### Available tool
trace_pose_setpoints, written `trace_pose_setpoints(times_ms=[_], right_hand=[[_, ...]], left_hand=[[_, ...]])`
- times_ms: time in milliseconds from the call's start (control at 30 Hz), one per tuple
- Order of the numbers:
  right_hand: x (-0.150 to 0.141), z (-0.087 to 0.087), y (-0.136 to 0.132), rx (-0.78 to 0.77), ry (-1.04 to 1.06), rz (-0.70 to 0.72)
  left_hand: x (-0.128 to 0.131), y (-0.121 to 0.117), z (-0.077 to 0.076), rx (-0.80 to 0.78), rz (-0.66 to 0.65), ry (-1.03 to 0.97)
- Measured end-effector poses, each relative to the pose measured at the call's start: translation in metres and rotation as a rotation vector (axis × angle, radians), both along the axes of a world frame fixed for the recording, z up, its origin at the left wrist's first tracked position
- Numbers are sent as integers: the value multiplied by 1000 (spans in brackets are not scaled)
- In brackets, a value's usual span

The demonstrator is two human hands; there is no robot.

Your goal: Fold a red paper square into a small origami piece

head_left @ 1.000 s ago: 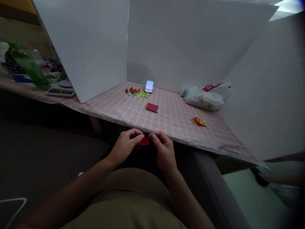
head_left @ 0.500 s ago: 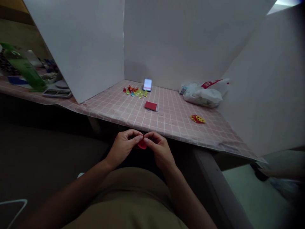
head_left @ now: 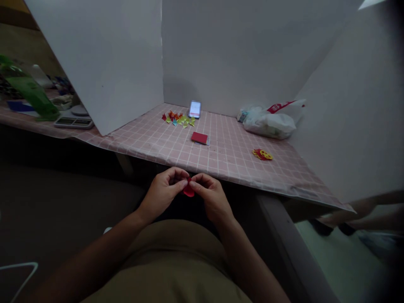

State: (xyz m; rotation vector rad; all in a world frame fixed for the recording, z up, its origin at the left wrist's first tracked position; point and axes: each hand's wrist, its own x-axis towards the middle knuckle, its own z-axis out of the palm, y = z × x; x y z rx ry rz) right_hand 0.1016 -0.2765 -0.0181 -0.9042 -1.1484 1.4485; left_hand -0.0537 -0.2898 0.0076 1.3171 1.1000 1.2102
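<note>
Between my two hands is a small piece of red paper (head_left: 189, 192), its lower part hanging below the fingers. My left hand (head_left: 164, 187) pinches it from the left, thumb against fingertips. From the other side my right hand (head_left: 211, 194) pinches it too, thumb nearly meeting the left thumb. Both hands are just in front of the table edge, above my lap. On the table beyond lies a stack of red paper squares (head_left: 199, 137). Farther back sits a cluster of small folded paper shapes (head_left: 178, 118) in red, orange, yellow and blue.
A lit phone (head_left: 195, 109) leans against the back panel. Red and yellow cut-out pieces (head_left: 262, 154) lie on the right, before a white plastic bag (head_left: 268, 122). Beyond the left panel are a kitchen scale (head_left: 74, 121) and a green bottle (head_left: 31, 90). Another person's legs (head_left: 362, 212) show at lower right.
My hands stay pinched on the red paper, with only slight finger movement. The view has shifted a little. At lower right, more of the other person's legs shows.
</note>
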Motion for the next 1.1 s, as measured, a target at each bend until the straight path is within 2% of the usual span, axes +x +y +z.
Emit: trace_pose_setpoints(times_ms=[433,867,1100], right_hand=[[2,-4,1,-38,71,35],[0,1,0,27,-7,-1],[-2,3,-3,63,-63,-6]], left_hand=[[-1,2,-4,50,28,17],[0,-2,0,102,47,77],[2,-2,-3,100,53,48]])
